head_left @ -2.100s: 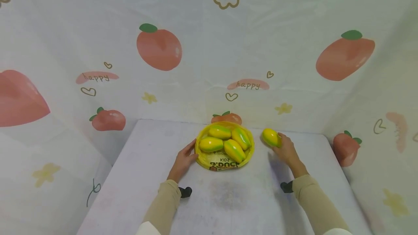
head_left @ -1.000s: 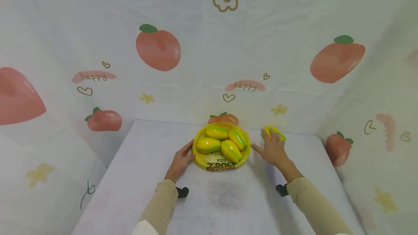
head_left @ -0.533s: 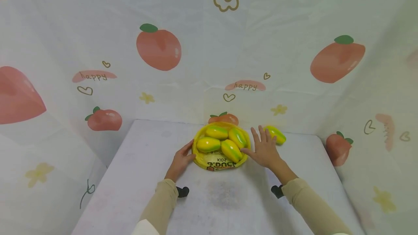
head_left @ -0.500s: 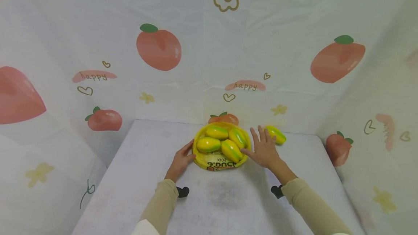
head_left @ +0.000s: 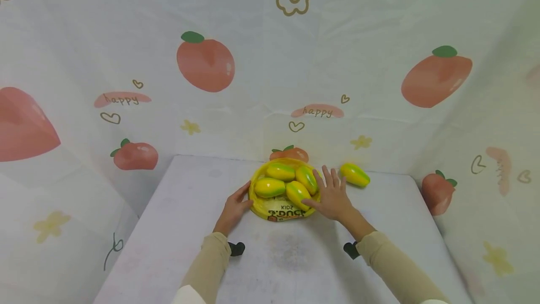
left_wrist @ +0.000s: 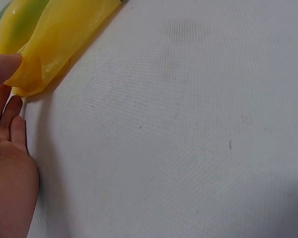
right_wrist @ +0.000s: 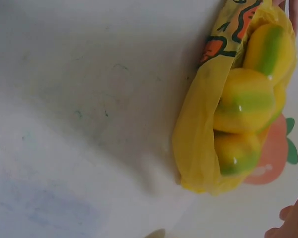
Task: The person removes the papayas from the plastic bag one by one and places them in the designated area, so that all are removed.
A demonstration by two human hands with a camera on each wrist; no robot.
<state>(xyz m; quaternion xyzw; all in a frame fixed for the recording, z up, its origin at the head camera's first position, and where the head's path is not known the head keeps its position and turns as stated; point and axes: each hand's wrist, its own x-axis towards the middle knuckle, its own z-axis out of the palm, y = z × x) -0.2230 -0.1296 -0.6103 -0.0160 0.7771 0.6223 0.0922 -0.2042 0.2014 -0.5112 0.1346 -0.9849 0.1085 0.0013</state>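
Note:
A yellow plastic bag (head_left: pixel 261 210) with "KIDS" lettering and a rolled-down rim lies wide at the table's back. Inside it are several glossy yellow fruits (head_left: pixel 270 187) with green stripes, mango- or papaya-shaped. My left hand (head_left: pixel 232 210) rests against its left side, fingers mostly straight; in the left wrist view the left hand's thumb (left_wrist: pixel 4 68) lies at the bag's edge. My right hand (head_left: pixel 335 201) spreads its fingers at the bag's right side and holds nothing; from above it covers part of the rim. One loose fruit (head_left: pixel 355 175) lies behind it, to the right.
A white table (head_left: pixel 181 257) stands against a pale fabric backdrop (head_left: pixel 253 121) printed with fruit, hearts and "happy". The backdrop rises close behind the bag and the loose fruit. Dark straps (head_left: pixel 237 248) sit at the wrists.
My right hand held a fruit, set it down at the back right and let go. It then moved left to the bag with fingers spread. The left hand has stayed at the bag.

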